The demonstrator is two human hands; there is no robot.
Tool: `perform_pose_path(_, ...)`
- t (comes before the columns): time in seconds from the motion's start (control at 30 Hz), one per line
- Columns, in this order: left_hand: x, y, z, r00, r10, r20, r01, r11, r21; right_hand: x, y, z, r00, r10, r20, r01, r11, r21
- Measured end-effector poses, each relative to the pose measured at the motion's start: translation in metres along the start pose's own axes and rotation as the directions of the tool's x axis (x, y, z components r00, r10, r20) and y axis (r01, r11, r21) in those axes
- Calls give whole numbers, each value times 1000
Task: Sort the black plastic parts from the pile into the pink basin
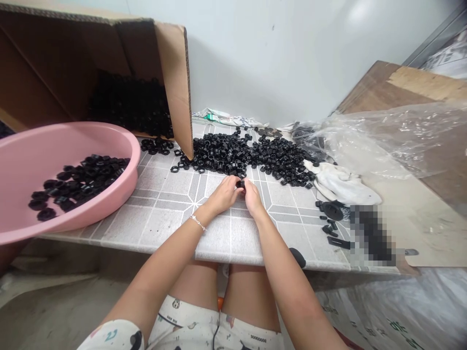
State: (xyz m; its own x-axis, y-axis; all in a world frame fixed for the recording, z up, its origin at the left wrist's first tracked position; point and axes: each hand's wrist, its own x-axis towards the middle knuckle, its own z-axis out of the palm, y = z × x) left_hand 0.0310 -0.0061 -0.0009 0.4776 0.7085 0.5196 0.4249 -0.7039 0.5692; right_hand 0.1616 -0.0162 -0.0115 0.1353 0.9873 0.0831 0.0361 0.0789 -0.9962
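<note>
My left hand (225, 194) and my right hand (253, 196) meet over the table, just in front of a heap of black parts. A small black plastic piece (240, 184) is pinched between their fingertips; whether it is one part or two joined cannot be made out. Left of centre, the heap holds black plastic rings (219, 153), some with nut-like outer sides. To the right lie smaller black plastic pieces (282, 163). Both forearms reach across the table's front edge, and a bracelet (197, 222) circles the left wrist.
A pink basin (127, 192) with black parts overhangs the table's left front. Behind it, a cardboard box (175, 73) lies on its side, full of black pieces. White cloth gloves (343, 184), a black round object (332, 210) and clear plastic sheeting (383, 141) are at right.
</note>
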Motion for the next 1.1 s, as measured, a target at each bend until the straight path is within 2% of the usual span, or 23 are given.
perform_pose_path(0.1,1,4,-1,997,-76,-4,75,988,-133,2,-3,-4,995,80,51,-85,992,92)
perform_pose_path(0.23,4,9,-1,971,-239,17,231,914,-334,4,-5,-7,996,39,74,-52,981,186)
perform_pose_path(0.5,6,5,7,931,-364,31,334,812,-479,5,0,-8,999,-39,0,39,999,29)
perform_pose_path(0.6,9,6,5,898,-440,7,363,732,-577,7,3,-11,996,-64,-56,63,998,-23)
perform_pose_path(0.7,15,5,-14,851,-524,-40,321,580,-749,8,6,-13,993,-55,-101,53,998,-31)
perform_pose_path(0.77,18,1,-38,828,-555,-86,226,469,-854,8,8,-13,993,-46,-112,45,999,-15)
perform_pose_path(0.83,19,-6,-62,796,-582,-166,103,400,-911,8,9,-12,994,-42,-104,42,999,0)
perform_pose_path(0.9,18,-14,-80,749,-620,-234,31,386,-922,7,9,-12,995,-51,-89,51,999,1)
perform_pose_path(0.97,17,-21,-86,714,-659,-238,70,405,-912,6,7,-10,995,-76,-70,75,997,-12)
perform_pose_path(1.03,15,-24,-79,733,-662,-158,226,456,-861,4,4,-8,994,-102,-36,101,995,-27)
perform_pose_path(1.1,14,-20,-65,794,-607,-22,398,546,-737,1,1,-5,995,-104,4,104,994,-33)
